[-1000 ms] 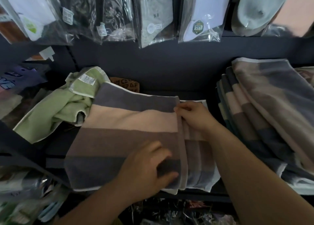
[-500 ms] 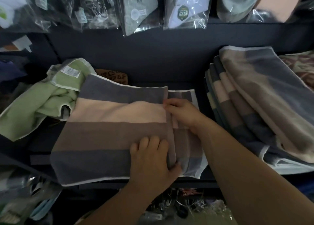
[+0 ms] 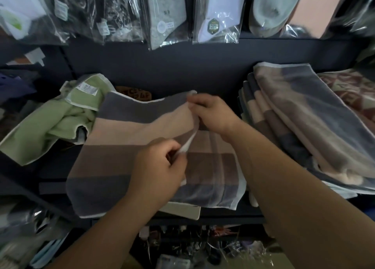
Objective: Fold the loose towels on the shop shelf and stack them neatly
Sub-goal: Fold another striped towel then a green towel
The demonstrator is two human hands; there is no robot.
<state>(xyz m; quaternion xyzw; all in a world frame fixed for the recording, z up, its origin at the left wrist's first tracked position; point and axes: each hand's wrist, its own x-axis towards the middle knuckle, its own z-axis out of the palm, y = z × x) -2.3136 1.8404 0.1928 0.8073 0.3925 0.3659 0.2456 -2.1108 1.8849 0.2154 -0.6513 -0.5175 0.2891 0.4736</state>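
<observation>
Dark shelf (image 3: 52,185) carries one striped towel (image 3: 121,143); your two hands both pinch its white hem, left hand (image 3: 158,171) nearer you, right hand (image 3: 215,114) farther back. One crumpled green towel (image 3: 40,130) lies left of that grip, one folded stack (image 3: 304,122) right.

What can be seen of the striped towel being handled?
The striped towel looks like terry cloth with grey, peach and brown bands and a white hem. It lies folded on the shelf, its top layer's right edge raised. The left hand pinches that hem; the right hand pinches it near the far corner. Its left corner overlaps the green towel.
</observation>
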